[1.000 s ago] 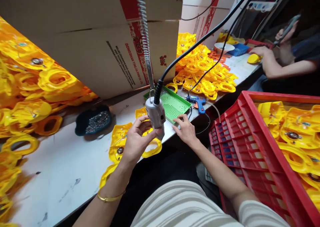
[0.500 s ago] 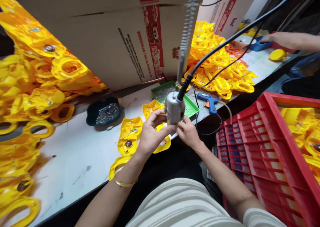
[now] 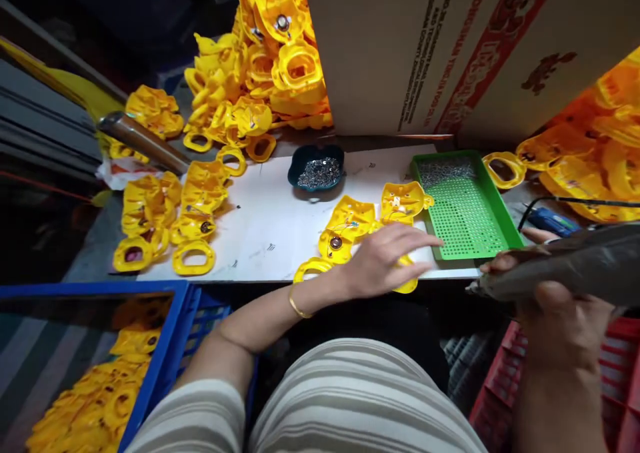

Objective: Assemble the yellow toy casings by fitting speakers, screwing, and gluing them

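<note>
My left hand (image 3: pixel 387 256) is stretched over the yellow plastic shells at the table's front edge, its fingers apart and nothing seen in them. A yellow shell (image 3: pixel 403 200) with a metal speaker-like disc in its neighbour (image 3: pixel 343 230) lies beside and beyond that hand. At the right, my right hand (image 3: pixel 560 313) is wrapped round a grey electric screwdriver (image 3: pixel 575 266), held nearly level with its tip pointing left. Close to both hands stands a green perforated tray (image 3: pixel 460 223) with small screws at its far end.
A dark bowl (image 3: pixel 317 166) of small metal screws stands on the white board (image 3: pixel 265 226). Cardboard boxes (image 3: pixel 380 53) rise behind. Yellow shells pile up left and right. A blue crate (image 3: pixel 180 306) stands front left, a red crate (image 3: pixel 500 380) front right, a blue glue gun (image 3: pixel 555 220) beside the tray.
The view has swung left. My left hand has come off the screwdriver and opened over the shells. The screwdriver has gone from upright to nearly level in my right hand.
</note>
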`<act>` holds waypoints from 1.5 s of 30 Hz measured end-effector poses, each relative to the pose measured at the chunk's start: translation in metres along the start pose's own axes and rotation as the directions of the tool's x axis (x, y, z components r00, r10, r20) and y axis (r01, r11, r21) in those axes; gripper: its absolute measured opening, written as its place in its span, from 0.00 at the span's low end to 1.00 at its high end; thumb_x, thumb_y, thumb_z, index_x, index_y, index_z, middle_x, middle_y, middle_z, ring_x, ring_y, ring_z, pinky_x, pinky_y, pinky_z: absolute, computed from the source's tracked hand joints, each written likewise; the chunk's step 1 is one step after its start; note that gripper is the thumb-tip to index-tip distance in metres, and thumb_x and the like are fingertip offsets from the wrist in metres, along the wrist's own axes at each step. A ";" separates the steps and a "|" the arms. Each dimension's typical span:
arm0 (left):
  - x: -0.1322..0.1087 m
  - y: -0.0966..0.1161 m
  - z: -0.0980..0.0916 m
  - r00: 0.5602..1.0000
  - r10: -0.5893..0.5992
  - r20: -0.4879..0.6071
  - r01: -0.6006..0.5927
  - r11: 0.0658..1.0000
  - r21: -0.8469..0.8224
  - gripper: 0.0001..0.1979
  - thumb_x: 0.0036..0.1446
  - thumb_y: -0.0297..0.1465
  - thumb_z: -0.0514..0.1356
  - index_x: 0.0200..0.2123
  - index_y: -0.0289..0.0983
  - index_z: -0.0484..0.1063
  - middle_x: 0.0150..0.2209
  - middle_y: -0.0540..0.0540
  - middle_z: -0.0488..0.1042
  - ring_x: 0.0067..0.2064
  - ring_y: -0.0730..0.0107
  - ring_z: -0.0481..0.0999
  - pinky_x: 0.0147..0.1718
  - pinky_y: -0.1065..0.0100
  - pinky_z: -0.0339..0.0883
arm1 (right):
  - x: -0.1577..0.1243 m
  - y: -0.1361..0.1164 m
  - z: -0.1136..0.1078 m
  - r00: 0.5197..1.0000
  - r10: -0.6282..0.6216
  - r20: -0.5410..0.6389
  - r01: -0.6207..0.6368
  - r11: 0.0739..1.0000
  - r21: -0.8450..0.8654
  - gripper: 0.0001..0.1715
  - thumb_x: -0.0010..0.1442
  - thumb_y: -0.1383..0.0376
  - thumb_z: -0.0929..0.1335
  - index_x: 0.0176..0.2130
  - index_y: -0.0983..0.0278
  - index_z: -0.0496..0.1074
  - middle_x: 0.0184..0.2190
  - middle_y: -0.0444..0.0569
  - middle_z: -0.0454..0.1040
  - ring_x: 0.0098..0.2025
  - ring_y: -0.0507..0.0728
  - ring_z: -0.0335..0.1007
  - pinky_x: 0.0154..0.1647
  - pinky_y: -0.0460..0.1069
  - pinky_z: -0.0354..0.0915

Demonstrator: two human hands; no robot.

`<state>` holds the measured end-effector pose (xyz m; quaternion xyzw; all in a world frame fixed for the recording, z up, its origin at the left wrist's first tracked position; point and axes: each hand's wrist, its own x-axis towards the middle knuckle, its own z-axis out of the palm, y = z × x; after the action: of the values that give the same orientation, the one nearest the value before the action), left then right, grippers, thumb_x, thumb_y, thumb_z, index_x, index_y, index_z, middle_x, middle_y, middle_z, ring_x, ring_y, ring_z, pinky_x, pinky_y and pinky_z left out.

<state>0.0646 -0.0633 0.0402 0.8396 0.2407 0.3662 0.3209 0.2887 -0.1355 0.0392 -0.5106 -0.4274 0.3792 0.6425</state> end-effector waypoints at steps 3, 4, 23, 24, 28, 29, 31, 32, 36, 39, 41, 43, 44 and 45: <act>-0.006 -0.032 -0.032 0.998 -0.045 -0.050 0.060 0.929 0.365 0.11 0.63 0.32 0.58 0.46 0.38 0.75 0.46 0.43 0.78 0.50 0.59 0.72 0.50 0.55 0.66 | 0.008 -0.010 -0.004 0.995 0.056 0.086 -0.064 0.994 0.089 0.27 0.46 0.49 0.74 0.43 0.60 0.78 0.24 0.49 0.73 0.25 0.58 0.71 0.23 0.53 0.69; -0.004 -0.042 -0.038 0.996 -0.062 -0.070 0.086 0.898 0.432 0.10 0.63 0.32 0.58 0.45 0.38 0.76 0.45 0.43 0.78 0.49 0.59 0.71 0.49 0.55 0.65 | 0.010 -0.011 -0.003 0.992 0.043 0.117 -0.055 0.994 0.097 0.27 0.48 0.48 0.73 0.43 0.61 0.78 0.25 0.50 0.73 0.25 0.58 0.71 0.23 0.53 0.69; 0.083 -0.077 -0.009 0.815 -0.482 0.323 0.097 0.662 0.743 0.09 0.58 0.32 0.60 0.42 0.39 0.77 0.34 0.44 0.79 0.40 0.54 0.76 0.43 0.56 0.59 | 0.021 -0.006 0.001 0.974 -0.020 0.228 -0.013 0.989 0.144 0.31 0.53 0.46 0.69 0.50 0.62 0.71 0.26 0.46 0.72 0.27 0.56 0.68 0.28 0.53 0.63; 0.083 -0.079 -0.008 0.819 -0.480 0.315 0.102 0.661 0.743 0.09 0.57 0.30 0.61 0.42 0.39 0.76 0.33 0.44 0.79 0.39 0.56 0.77 0.42 0.56 0.59 | 0.022 -0.008 0.001 0.973 -0.029 0.230 -0.007 0.988 0.155 0.31 0.54 0.46 0.69 0.50 0.62 0.71 0.26 0.46 0.72 0.26 0.56 0.68 0.28 0.53 0.63; 0.076 -0.087 -0.005 0.875 -0.397 0.278 0.101 0.711 0.696 0.08 0.56 0.27 0.62 0.40 0.37 0.76 0.29 0.46 0.79 0.33 0.60 0.77 0.39 0.59 0.61 | 0.029 -0.013 0.002 0.974 -0.075 0.212 0.030 0.978 0.208 0.29 0.53 0.46 0.69 0.48 0.61 0.72 0.24 0.46 0.72 0.25 0.56 0.67 0.27 0.53 0.64; 0.074 -0.088 -0.004 0.892 -0.363 0.268 0.102 0.741 0.663 0.08 0.56 0.27 0.62 0.40 0.37 0.76 0.29 0.46 0.79 0.33 0.61 0.77 0.38 0.61 0.61 | 0.031 -0.014 0.001 0.977 -0.074 0.198 0.030 0.977 0.212 0.29 0.53 0.45 0.69 0.47 0.61 0.72 0.24 0.46 0.71 0.25 0.57 0.67 0.26 0.53 0.64; 0.068 -0.090 -0.004 0.919 -0.310 0.241 0.111 0.793 0.599 0.07 0.56 0.27 0.63 0.40 0.38 0.77 0.29 0.46 0.79 0.33 0.62 0.77 0.37 0.63 0.62 | 0.033 -0.015 0.000 0.982 -0.067 0.176 0.028 0.976 0.215 0.28 0.52 0.46 0.69 0.47 0.60 0.73 0.23 0.47 0.71 0.25 0.57 0.66 0.25 0.53 0.64; 0.066 -0.091 -0.004 0.928 -0.296 0.227 0.116 0.807 0.580 0.07 0.56 0.28 0.63 0.39 0.38 0.77 0.29 0.46 0.79 0.32 0.63 0.76 0.36 0.63 0.63 | 0.035 -0.016 0.000 0.983 -0.071 0.171 0.033 0.975 0.219 0.28 0.52 0.46 0.69 0.46 0.60 0.73 0.23 0.47 0.71 0.24 0.57 0.66 0.25 0.53 0.64; 0.062 -0.092 -0.006 0.922 -0.328 0.207 0.150 0.794 0.589 0.04 0.56 0.30 0.64 0.35 0.39 0.80 0.28 0.45 0.78 0.33 0.61 0.75 0.35 0.62 0.63 | 0.041 -0.018 -0.003 0.980 -0.107 0.169 0.065 0.970 0.236 0.28 0.51 0.46 0.70 0.45 0.61 0.73 0.22 0.47 0.71 0.23 0.57 0.66 0.23 0.54 0.64; 0.061 -0.091 -0.007 0.936 -0.316 0.155 0.169 0.790 0.589 0.04 0.56 0.31 0.64 0.35 0.39 0.80 0.37 0.42 0.78 0.39 0.58 0.74 0.38 0.60 0.64 | 0.046 -0.019 -0.004 0.979 -0.132 0.154 0.089 0.962 0.259 0.28 0.52 0.47 0.70 0.45 0.62 0.74 0.22 0.47 0.71 0.23 0.57 0.67 0.24 0.54 0.65; 0.059 -0.091 -0.008 0.953 -0.271 0.133 0.148 0.803 0.578 0.04 0.57 0.30 0.63 0.35 0.38 0.79 0.42 0.41 0.78 0.43 0.58 0.74 0.40 0.60 0.65 | 0.050 -0.021 -0.003 0.975 -0.161 0.154 0.114 0.954 0.277 0.27 0.53 0.47 0.70 0.45 0.63 0.74 0.22 0.47 0.71 0.23 0.56 0.67 0.24 0.54 0.66; 0.057 -0.092 -0.008 0.963 -0.240 0.121 0.129 0.807 0.576 0.04 0.58 0.29 0.62 0.35 0.36 0.77 0.38 0.43 0.79 0.40 0.61 0.75 0.40 0.60 0.65 | 0.054 -0.021 -0.002 0.971 -0.177 0.160 0.125 0.949 0.291 0.27 0.53 0.47 0.70 0.44 0.62 0.74 0.21 0.46 0.71 0.22 0.56 0.66 0.23 0.53 0.66; 0.056 -0.093 -0.007 0.967 -0.232 0.108 0.130 0.808 0.575 0.03 0.59 0.28 0.61 0.35 0.36 0.76 0.35 0.44 0.79 0.37 0.63 0.75 0.40 0.61 0.64 | 0.056 -0.022 -0.002 0.971 -0.178 0.157 0.125 0.947 0.297 0.27 0.53 0.46 0.70 0.44 0.62 0.75 0.20 0.46 0.70 0.21 0.56 0.66 0.22 0.53 0.65; 0.054 -0.094 -0.007 0.970 -0.227 0.087 0.139 0.812 0.567 0.03 0.59 0.28 0.61 0.36 0.36 0.75 0.33 0.45 0.79 0.35 0.65 0.76 0.40 0.62 0.64 | 0.058 -0.022 -0.001 0.973 -0.178 0.146 0.127 0.944 0.305 0.27 0.52 0.47 0.70 0.44 0.61 0.75 0.19 0.45 0.70 0.20 0.55 0.64 0.21 0.53 0.64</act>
<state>0.0771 0.0377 0.0014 0.8945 0.3916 0.1833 0.1136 0.3107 -0.0859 0.0699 -0.3403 -0.4585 0.4300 0.6993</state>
